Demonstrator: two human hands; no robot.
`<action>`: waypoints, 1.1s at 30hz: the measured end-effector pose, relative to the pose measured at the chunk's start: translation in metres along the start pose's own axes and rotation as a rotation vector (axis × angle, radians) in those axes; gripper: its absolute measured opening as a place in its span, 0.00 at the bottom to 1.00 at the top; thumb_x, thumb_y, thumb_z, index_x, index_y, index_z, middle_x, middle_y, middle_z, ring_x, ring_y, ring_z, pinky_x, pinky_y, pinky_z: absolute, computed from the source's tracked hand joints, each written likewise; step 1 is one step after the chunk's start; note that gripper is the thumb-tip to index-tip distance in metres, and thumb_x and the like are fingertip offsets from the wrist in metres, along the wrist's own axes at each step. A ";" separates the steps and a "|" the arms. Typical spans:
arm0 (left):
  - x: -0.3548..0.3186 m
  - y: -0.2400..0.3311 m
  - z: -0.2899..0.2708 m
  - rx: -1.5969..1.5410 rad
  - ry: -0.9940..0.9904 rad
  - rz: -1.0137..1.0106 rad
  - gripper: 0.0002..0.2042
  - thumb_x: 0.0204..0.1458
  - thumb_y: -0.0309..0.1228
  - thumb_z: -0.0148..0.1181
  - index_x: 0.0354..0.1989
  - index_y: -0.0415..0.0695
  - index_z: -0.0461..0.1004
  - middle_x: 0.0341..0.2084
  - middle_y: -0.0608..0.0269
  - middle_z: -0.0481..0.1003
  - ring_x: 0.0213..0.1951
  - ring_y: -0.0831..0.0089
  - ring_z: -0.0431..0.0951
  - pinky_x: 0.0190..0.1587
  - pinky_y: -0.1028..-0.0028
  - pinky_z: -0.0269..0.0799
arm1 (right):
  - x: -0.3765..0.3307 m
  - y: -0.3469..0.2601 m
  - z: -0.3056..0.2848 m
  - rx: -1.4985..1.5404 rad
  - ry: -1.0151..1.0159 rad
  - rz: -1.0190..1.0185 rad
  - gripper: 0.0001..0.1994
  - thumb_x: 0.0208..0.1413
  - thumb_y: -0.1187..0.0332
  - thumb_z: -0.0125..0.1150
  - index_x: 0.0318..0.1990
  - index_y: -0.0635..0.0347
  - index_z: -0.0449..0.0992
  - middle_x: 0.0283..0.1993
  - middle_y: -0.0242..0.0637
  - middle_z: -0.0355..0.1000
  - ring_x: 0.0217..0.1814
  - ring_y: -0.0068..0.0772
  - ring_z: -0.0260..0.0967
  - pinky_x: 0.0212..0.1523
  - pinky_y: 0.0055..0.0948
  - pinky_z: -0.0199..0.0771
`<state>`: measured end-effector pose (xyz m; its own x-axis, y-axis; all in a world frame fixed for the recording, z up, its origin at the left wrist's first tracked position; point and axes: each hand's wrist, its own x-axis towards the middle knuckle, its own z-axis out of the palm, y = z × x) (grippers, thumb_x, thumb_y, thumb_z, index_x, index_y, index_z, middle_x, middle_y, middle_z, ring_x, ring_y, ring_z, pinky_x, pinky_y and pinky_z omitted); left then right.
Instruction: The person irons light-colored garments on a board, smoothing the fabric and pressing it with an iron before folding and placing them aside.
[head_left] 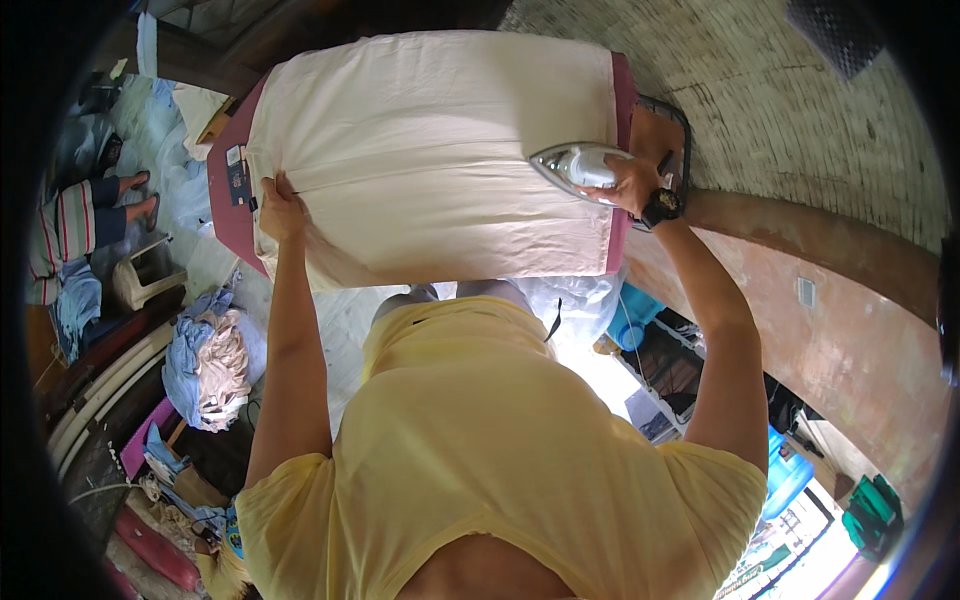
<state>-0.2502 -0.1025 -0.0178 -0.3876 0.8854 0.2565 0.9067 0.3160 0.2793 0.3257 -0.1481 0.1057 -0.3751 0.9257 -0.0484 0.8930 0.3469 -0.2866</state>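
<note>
A cream cloth garment (430,130) lies spread over a maroon-covered ironing board (228,215). Faint creases run along its length. At its left end a dark tag (238,178) shows against the maroon cover. My left hand (282,210) is closed on the garment's left edge, beside that tag. My right hand (630,185), with a black watch (662,207) on the wrist, grips a clothes iron (570,165). The iron rests on the cloth near the board's right end, its pointed tip toward the left. Its handle is mostly hidden under my fingers.
A metal-framed rest (685,140) juts from the board's right end. Past it stands a woven wall (800,130). On the left are a heap of clothes (215,365), a beige stool (145,272) and another person's legs (125,205). Clear plastic (575,305) lies below the board.
</note>
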 end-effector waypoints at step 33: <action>-0.002 -0.002 0.000 -0.041 0.026 -0.104 0.16 0.62 0.49 0.44 0.34 0.49 0.64 0.25 0.54 0.78 0.26 0.47 0.77 0.25 0.50 0.67 | 0.031 -0.043 0.021 -0.007 0.134 -0.293 0.26 0.37 0.45 0.74 0.28 0.59 0.74 0.21 0.42 0.74 0.22 0.42 0.74 0.24 0.37 0.76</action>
<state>-0.2510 -0.1051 -0.0188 -0.4839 0.8393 0.2478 0.8539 0.3909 0.3435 0.2708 -0.1375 0.0969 -0.5806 0.7979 0.1621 0.7538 0.6020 -0.2635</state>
